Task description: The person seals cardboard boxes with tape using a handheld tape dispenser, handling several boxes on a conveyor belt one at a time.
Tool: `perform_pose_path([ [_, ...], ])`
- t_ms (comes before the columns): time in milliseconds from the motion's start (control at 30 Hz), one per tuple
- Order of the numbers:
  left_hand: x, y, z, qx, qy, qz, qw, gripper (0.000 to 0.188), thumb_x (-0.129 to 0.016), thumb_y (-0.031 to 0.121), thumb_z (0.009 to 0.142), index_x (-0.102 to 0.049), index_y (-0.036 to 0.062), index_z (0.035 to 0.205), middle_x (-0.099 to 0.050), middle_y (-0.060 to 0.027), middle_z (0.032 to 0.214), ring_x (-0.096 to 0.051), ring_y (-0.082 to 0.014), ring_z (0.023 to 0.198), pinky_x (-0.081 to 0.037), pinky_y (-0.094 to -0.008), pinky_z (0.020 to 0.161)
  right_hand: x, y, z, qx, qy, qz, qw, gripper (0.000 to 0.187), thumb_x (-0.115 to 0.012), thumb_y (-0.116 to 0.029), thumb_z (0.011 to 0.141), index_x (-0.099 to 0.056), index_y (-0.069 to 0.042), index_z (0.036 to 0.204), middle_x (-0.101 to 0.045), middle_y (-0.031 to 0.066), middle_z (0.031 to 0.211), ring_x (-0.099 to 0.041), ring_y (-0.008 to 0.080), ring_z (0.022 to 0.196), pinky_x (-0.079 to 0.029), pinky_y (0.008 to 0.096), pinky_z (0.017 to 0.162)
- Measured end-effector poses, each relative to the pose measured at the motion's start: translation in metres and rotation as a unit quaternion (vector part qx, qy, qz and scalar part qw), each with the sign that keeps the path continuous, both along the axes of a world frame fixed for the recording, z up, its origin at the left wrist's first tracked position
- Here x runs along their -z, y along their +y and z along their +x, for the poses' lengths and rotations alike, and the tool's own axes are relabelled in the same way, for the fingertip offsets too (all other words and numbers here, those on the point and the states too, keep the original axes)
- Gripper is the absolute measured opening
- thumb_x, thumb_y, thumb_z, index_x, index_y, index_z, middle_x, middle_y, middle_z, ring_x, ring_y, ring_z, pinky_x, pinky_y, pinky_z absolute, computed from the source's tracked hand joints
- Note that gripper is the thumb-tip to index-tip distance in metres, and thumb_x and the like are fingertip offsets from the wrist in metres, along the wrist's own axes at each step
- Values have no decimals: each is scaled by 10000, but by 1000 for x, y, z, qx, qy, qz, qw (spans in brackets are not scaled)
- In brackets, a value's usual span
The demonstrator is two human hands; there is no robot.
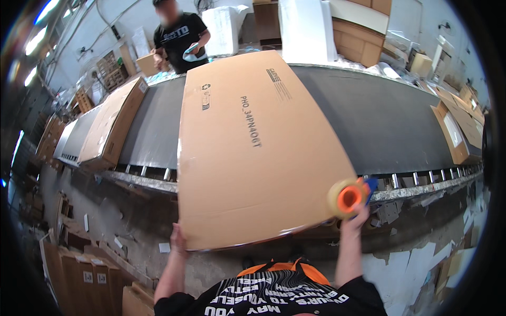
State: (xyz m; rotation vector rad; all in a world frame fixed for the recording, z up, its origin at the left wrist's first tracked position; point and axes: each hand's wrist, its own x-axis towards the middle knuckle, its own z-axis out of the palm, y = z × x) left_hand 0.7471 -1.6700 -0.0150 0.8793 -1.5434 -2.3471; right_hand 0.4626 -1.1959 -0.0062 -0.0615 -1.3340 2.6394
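Observation:
A large flat cardboard box (258, 147) lies across the conveyor, its near end jutting over the edge toward me. My left hand (179, 240) grips that box at its near left corner, with some fingers hidden along the side. In my right hand (357, 218) is a tape dispenser (366, 184) with a blue part and an orange hub, carrying a wide roll of tape. The roll overlaps the near right corner of the box in this view; whether it touches the cardboard I cannot tell. Dark printing and clear tape along the edges mark the box.
The dark conveyor belt (369, 116) runs left to right, with metal rollers along its near side. Another carton (113, 124) rests on its left, and an open carton (457, 129) at the right. Across the belt stands a person (182, 39) holding something light blue. Flattened cardboard (79, 276) leans at lower left.

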Motion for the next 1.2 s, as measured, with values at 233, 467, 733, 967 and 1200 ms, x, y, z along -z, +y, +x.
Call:
perform_pose_path([
  [233,-45,323,-89,607,72,41,790,1043,-638,417,975,136,82,1588,131,-137,1677,112,-240,1546,-8,-403,1243,-48,91,-270,-106,-24,-23,994,479,-622,-168,659,-642,-21,1114,-650,68,1061,-639,228,1013,-510,376,952],
  [467,-11,152,-115,214,-27,-182,959,535,-790,190,874,-596,46,1352,-674,-95,1254,-643,-175,1125,-531,-284,947,-70,-6,-81,-47,29,102,993,591,-607,-197,651,-600,-11,1212,-639,66,1094,-624,219,1029,-493,328,915],
  [733,90,-264,-153,-155,131,-196,959,586,-563,459,905,-525,195,1427,-573,-7,1299,-537,-169,1075,-450,-313,800,-13,-36,23,252,32,135,958,666,-610,-113,734,-511,15,1379,-624,97,1259,-592,205,1154,-433,323,1032],
  [967,38,-235,-262,-180,-25,-178,967,499,-497,413,960,-561,99,1342,-640,-55,1202,-594,-215,1130,-510,-394,874,-17,-62,8,365,96,124,918,886,-649,-125,708,-339,28,1523,-514,129,1427,-512,227,1297,-377,340,1115],
  [1200,32,-191,-289,-150,-52,-236,959,429,-496,367,972,-591,68,1264,-651,-75,1148,-606,-216,1092,-515,-400,869,1,-79,0,479,100,262,832,925,-751,-311,791,-316,105,1493,-483,222,1414,-506,299,1266,-379,429,1092],
])
